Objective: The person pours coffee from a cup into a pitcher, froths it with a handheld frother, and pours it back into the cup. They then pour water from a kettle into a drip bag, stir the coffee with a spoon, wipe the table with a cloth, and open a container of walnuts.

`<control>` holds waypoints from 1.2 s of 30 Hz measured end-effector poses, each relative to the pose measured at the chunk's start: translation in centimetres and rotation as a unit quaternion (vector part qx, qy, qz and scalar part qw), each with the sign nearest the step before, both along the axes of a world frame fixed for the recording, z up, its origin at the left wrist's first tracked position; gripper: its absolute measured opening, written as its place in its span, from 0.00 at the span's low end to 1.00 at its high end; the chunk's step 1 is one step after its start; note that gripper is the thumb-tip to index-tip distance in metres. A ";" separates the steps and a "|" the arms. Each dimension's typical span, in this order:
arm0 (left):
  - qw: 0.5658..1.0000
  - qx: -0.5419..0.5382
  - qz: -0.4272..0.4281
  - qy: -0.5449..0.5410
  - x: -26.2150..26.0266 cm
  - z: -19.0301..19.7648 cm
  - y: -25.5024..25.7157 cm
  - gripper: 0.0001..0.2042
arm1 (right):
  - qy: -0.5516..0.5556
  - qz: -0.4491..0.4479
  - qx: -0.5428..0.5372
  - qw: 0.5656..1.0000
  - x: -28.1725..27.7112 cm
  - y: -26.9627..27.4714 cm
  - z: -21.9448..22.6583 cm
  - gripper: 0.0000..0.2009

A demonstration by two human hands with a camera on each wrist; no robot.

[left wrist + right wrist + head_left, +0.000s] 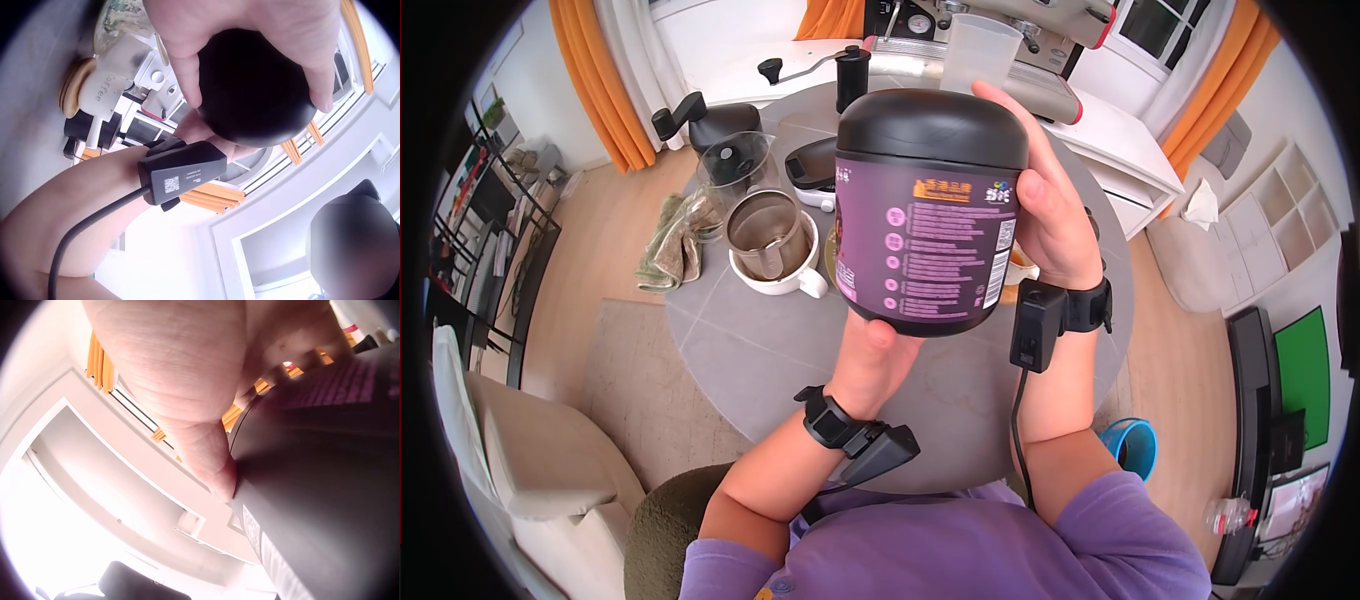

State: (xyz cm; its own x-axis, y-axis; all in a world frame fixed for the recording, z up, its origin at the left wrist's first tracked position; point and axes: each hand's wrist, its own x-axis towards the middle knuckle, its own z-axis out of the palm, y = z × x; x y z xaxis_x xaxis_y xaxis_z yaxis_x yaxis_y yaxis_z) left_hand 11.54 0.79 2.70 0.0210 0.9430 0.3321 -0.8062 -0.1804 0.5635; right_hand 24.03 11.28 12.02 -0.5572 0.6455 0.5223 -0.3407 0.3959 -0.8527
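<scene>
A large purple jar (930, 225) with a black domed lid (935, 125) is held up over the table, label side toward me. My left hand (878, 360) grips it from below; in the left wrist view, its thumb and fingers spread round the black base (253, 87). My right hand (1055, 220) holds the right side near the lid, thumb in front and fingers behind. The right wrist view shows that thumb (212, 465) pressed against the jar's edge. Left of the jar, a metal cup (768, 240) sits in a white mug (785, 283).
Behind the mug stand a clear glass (738, 165), a black crank grinder (853, 78) and a small scale (812, 165). A towel (680, 240) lies at the table's left edge. An espresso machine (1040, 90) is at the back, a blue bin (1138, 445) on the floor at right.
</scene>
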 end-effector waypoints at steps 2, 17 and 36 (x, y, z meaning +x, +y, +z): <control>0.998 0.007 0.055 0.011 0.2 -0.6 0.3 0.49 | 0.014 0.028 -0.004 0.999 0.0 0.1 0.1 0.39; 0.960 0.105 0.243 0.091 0.3 1.1 0.5 0.53 | -0.001 0.023 -0.055 0.998 0.0 0.0 -0.3 0.44; 0.938 0.079 0.298 0.155 -0.4 1.0 0.6 0.51 | 0.174 0.188 -0.231 0.939 -1.0 1.9 -4.0 0.25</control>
